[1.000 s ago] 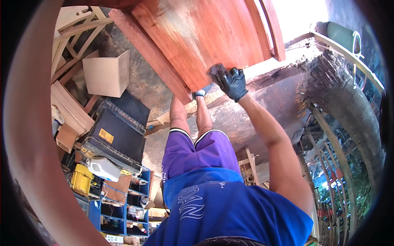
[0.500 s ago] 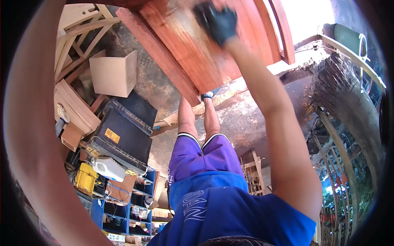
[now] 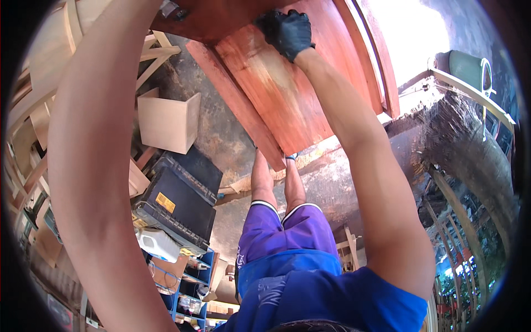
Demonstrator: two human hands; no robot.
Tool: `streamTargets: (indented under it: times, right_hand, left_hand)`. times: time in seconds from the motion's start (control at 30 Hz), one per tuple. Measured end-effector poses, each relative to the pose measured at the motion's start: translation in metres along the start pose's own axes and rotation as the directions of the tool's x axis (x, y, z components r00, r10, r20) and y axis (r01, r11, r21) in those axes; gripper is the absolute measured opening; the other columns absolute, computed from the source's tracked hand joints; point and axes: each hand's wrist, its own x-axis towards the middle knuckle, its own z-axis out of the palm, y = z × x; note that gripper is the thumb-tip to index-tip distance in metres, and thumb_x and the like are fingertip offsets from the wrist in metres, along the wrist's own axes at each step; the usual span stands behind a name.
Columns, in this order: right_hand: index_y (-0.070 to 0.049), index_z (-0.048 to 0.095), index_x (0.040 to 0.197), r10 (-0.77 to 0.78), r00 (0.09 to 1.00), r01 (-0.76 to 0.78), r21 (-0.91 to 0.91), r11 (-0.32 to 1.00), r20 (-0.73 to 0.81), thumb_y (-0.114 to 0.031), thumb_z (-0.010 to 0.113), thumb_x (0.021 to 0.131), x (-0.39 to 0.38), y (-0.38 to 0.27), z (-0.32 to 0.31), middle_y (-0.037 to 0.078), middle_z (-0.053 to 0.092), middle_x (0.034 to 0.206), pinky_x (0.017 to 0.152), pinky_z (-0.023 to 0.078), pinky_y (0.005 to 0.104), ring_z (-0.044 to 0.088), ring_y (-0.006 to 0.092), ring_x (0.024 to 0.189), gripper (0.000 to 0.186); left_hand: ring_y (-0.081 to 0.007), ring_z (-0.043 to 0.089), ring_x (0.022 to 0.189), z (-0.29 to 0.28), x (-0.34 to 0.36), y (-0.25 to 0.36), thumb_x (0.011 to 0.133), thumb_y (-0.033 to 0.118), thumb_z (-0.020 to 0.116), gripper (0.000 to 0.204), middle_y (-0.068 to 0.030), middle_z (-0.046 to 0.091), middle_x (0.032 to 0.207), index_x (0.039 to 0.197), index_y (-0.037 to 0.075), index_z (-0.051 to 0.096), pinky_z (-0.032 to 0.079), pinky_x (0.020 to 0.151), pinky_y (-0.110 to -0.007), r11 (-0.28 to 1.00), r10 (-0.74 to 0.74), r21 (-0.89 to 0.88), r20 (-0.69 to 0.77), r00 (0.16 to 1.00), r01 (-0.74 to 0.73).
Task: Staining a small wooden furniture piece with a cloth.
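A reddish wooden panel [image 3: 326, 72] with raised side rails [image 3: 243, 110] fills the upper middle, a paler patch showing in its grain. On its far part lies my right hand [image 3: 293, 37], in a dark glove, its fingers curled. A dark shape bulges from under those fingers; whether it is a pad, a cloth or part of the glove cannot be made out. My left forearm runs up along the left side and leaves the picture at the top, so my left hand is out of sight. Across the top, a darker red board [image 3: 215, 19] overlaps the panel.
On the left are a pale open wooden box [image 3: 166, 123], a black hard case [image 3: 180, 196], a white jug [image 3: 157, 244] and blue shelving [image 3: 206, 265]. Wooden frames lean at the far left. A green chair-like object [image 3: 464, 69] and a rough trunk [image 3: 470, 133] stand at the right.
My right hand has slid farther up and leftward over the panel. My left forearm has come more fully into view, and the scene has shifted down and to the right.
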Motion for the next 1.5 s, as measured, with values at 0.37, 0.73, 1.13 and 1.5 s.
streamTargets:
  times: [0.37, 0.73, 1.13, 1.5]
  right_hand:
    - [-0.014, 0.063, 0.094, 0.35, 0.925, -0.371, -0.142, 0.918, -0.151, -0.036, 0.067, 0.088, -0.027, 0.025, 0.002, 0.006, 0.066, 0.064, 0.052, 0.045, 0.0478, 0.063, 0.0305, 0.057, 0.022]
    - [-0.015, 0.064, 0.101, 0.31, 0.95, -0.309, -0.033, 0.95, 0.032, -0.038, 0.068, 0.087, -0.013, 0.001, -0.011, 0.006, 0.065, 0.069, 0.054, 0.038, 0.0489, 0.059, 0.0319, 0.059, 0.027]
    - [-0.022, 0.064, 0.116, -0.046, 0.93, -0.027, 0.192, 0.981, 0.365, -0.04, 0.064, 0.093, -0.15, -0.042, -0.034, 0.014, 0.067, 0.095, 0.067, 0.045, 0.0478, 0.062, 0.0327, 0.073, 0.03]
    - [-0.015, 0.06, 0.113, 0.121, 0.986, -0.127, 0.037, 0.991, 0.117, -0.039, 0.064, 0.092, -0.063, -0.049, -0.005, 0.009, 0.066, 0.071, 0.057, 0.043, 0.047, 0.06, 0.0332, 0.064, 0.032]
  left_hand:
    - [-0.0383, 0.063, 0.074, 0.007, 0.001, 0.001, 0.103, 0.029, 0.05, 0.038, -0.0258, 0.064, 0.08, 0.087, -0.003, 0.064, 0.051, 0.073, -0.046, 0.999, -0.049, -0.023, -0.036, 0.998, 0.048]
    - [-0.0297, 0.061, 0.072, 0.0, 0.001, -0.008, 0.103, 0.024, 0.054, 0.035, -0.022, 0.062, 0.076, 0.085, -0.005, 0.062, 0.052, 0.071, -0.041, 1.0, -0.01, -0.014, -0.014, 1.0, 0.01]
    - [-0.0272, 0.06, 0.065, -0.001, 0.001, -0.005, 0.1, 0.027, 0.059, 0.037, -0.0222, 0.062, 0.07, 0.082, -0.005, 0.062, 0.048, 0.065, -0.043, 0.961, -0.161, -0.223, 0.034, 0.986, 0.164]
    - [-0.0373, 0.061, 0.07, 0.006, 0.005, -0.02, 0.104, 0.033, 0.05, 0.042, -0.0256, 0.065, 0.079, 0.088, -0.002, 0.065, 0.047, 0.067, -0.048, 0.993, -0.096, -0.069, -0.031, 0.995, 0.094]
